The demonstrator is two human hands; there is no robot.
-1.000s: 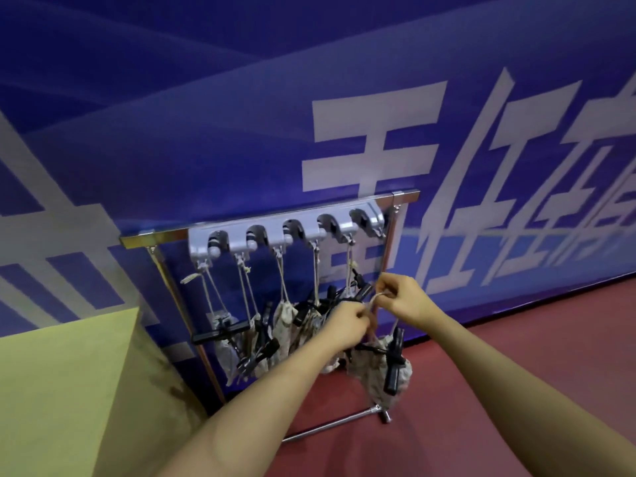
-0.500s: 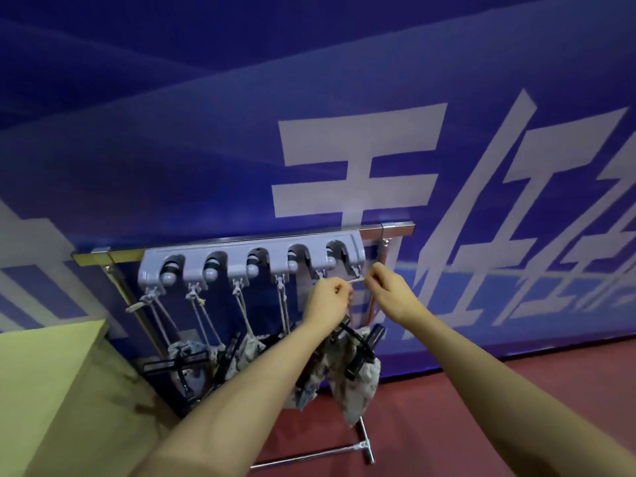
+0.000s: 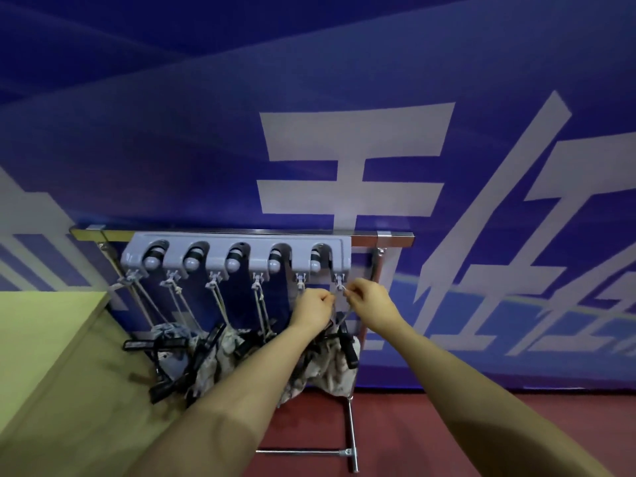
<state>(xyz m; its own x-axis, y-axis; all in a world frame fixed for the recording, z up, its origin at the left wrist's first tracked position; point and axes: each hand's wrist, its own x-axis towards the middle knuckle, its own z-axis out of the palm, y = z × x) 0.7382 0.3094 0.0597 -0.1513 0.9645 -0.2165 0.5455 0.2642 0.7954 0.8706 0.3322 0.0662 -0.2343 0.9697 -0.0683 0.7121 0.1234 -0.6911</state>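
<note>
On the blue banner point(image 3: 344, 80), the white character point(image 3: 351, 160) reads like "王"; the others are cut off. Your left hand point(image 3: 311, 308) and right hand point(image 3: 370, 301) pinch the pale cord point(image 3: 348, 313) at the grey rack's point(image 3: 241, 242) rightmost hook point(image 3: 340, 279), with the pouch point(image 3: 335, 366) hanging below. A second ago both hands were lower, near the pouch.

On my feed the banner point(image 3: 172, 149) is deep blue with big pale-grey characters; holder point(image 3: 215, 260) light grey, dark rollers point(image 3: 194, 253) in its slots; rail point(image 3: 395, 238) chrome, brass-toned at one end; cords point(image 3: 220, 301) off-white; pouches point(image 3: 330, 370) cream with mottled grey-brown print; clips point(image 3: 349, 349) black; floor point(image 3: 395, 432) dark red; table point(image 3: 41, 325) yellow-green.
</note>
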